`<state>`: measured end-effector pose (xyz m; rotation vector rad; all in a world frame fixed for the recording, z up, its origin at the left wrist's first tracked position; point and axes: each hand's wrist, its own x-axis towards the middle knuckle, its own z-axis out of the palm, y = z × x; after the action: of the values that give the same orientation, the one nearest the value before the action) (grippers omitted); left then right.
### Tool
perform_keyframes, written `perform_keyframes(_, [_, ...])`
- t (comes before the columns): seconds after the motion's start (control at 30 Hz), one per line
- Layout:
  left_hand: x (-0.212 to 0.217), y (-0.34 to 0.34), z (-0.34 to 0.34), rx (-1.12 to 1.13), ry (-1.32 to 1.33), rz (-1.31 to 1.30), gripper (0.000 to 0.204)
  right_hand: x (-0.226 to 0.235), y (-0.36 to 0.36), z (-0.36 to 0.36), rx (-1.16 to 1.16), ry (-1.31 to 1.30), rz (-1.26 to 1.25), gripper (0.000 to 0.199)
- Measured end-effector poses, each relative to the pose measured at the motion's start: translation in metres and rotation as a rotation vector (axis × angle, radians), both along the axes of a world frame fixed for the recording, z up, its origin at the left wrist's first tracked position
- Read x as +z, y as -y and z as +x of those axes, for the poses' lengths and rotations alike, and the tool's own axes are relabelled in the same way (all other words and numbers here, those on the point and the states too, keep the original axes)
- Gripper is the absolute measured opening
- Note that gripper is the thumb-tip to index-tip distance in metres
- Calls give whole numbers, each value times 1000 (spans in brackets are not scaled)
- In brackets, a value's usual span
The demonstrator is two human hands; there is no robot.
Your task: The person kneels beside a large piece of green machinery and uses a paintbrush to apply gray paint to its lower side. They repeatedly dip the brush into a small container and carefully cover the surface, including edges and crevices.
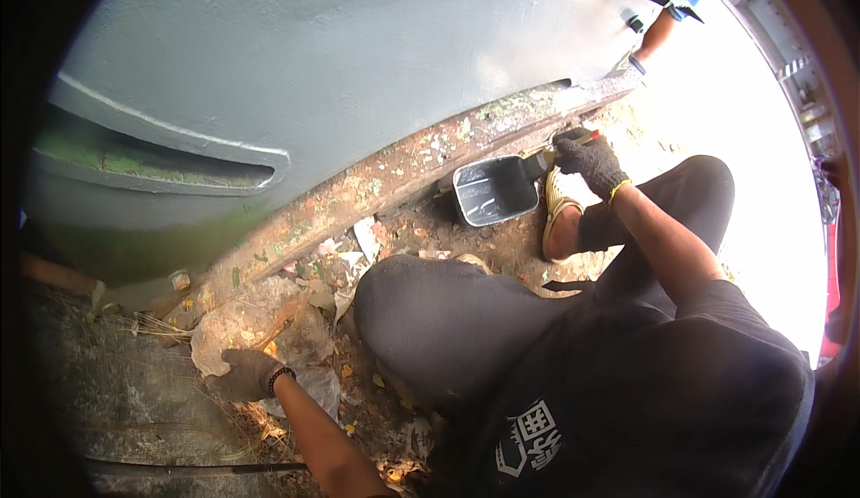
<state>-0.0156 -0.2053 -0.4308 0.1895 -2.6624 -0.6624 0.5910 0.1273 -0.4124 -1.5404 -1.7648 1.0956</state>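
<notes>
While squatting beside a large grey-painted metal body (358,59), the person's gloved right hand (587,162) is closed on a paintbrush handle (543,163) over a black rectangular paint tub (493,192) below the rusty lower edge (403,171). The gloved left hand (246,374) rests spread on the littered ground (134,390), seemingly for balance, gripping nothing.

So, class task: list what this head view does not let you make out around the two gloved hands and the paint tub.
- Brush bristles: hidden by the right hand and the black tub rim.
- Left hand fingers: dark glove blends into the rubble; what it presses on is unclear.
- Ground at right: washed out by sunlight.
- Another person's arm: cut off near the top edge.
- Grey wall top: cut by the rim.
</notes>
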Motion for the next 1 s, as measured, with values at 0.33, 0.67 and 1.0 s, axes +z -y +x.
perform_keyframes(0.33, [8,-6,15,-66,-30,-31,73,9,-2,26,391,535,646,17])
perform_keyframes(0.67, [-5,-9,7,-86,-37,1,75,51,32,-12,64,590,470,32])
perform_keyframes(1.0, [-13,5,5,-113,-126,52,77,40,31,-36,-7,397,719,36])
